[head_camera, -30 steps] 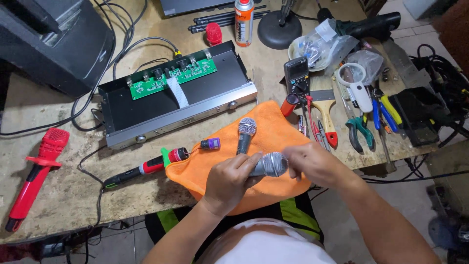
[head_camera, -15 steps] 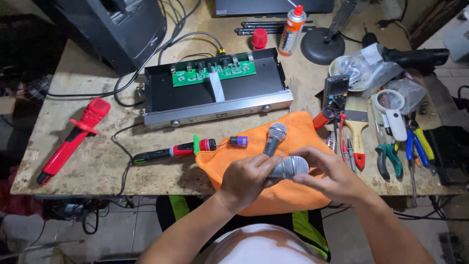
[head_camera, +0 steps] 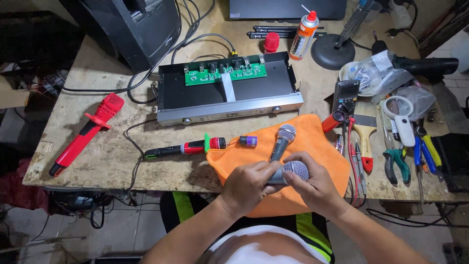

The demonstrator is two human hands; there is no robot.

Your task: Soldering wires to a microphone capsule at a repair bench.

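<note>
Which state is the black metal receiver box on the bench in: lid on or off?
Off. The black metal receiver box shows its green circuit board uncovered inside.

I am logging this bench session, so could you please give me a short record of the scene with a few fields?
left hand: left hand grips the body of the held microphone
right hand: right hand wraps the silver mesh head of that microphone
under the hands: orange cloth, with a second microphone lying on it
behind the cloth: open black chassis showing a green circuit board
left of bench: red microphone
right of bench: pliers, magnifying glass
</note>
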